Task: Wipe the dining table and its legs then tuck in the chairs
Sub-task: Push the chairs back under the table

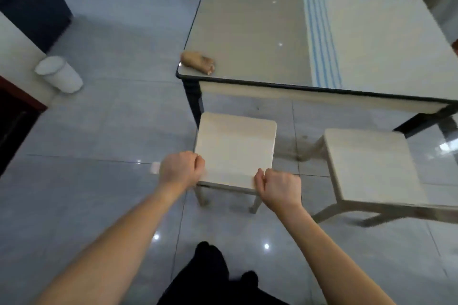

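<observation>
Your left hand (182, 171) curls over the near-left corner of the stool (235, 146), and your right hand (277, 189) curls over its near-right corner, so both fists grip the seat's near edge. The stool is pale, square-topped and backless, with rounded corners. It stands on the tiled floor (99, 131), its far edge just in front of the dining table (247, 32) and beside the table's dark leg (194, 101). A second stool (369, 166) stands to its right, partly blurred. On the glossy tabletop a tan rag (198, 62) lies at the near-left corner, well apart from a blue-striped cloth (322, 39).
</observation>
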